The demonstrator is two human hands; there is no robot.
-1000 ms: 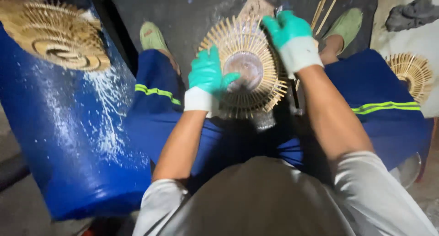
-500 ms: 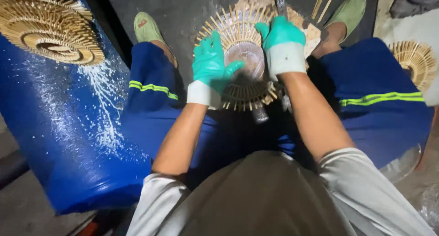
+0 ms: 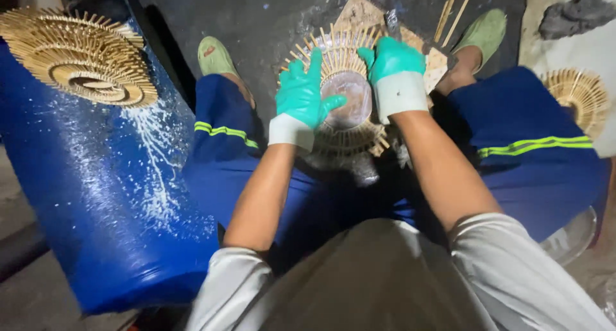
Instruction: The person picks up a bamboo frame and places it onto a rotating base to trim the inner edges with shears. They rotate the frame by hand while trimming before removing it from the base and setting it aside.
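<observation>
A round disc of radiating bamboo sticks with a pale centre (image 3: 346, 100) rests between my knees. My left hand (image 3: 301, 100), in a green glove, grips its left side with the thumb on the pale centre. My right hand (image 3: 393, 65), also gloved in green, holds the upper right rim, fingers curled over the sticks. Both hands are closed on the disc. Under it lies a wooden board (image 3: 366, 16) on the dark floor.
A blue drum (image 3: 109, 196) splashed with white lies at left, with a finished stick disc (image 3: 80, 55) on top. Another stick disc (image 3: 581, 97) sits at right. Loose sticks (image 3: 449, 13) lie by my right green shoe (image 3: 484, 29); my left shoe (image 3: 215, 55) is beside the drum.
My left hand has slid a little over the disc's left side and my right hand has shifted on the top rim. The disc stays between my knees.
</observation>
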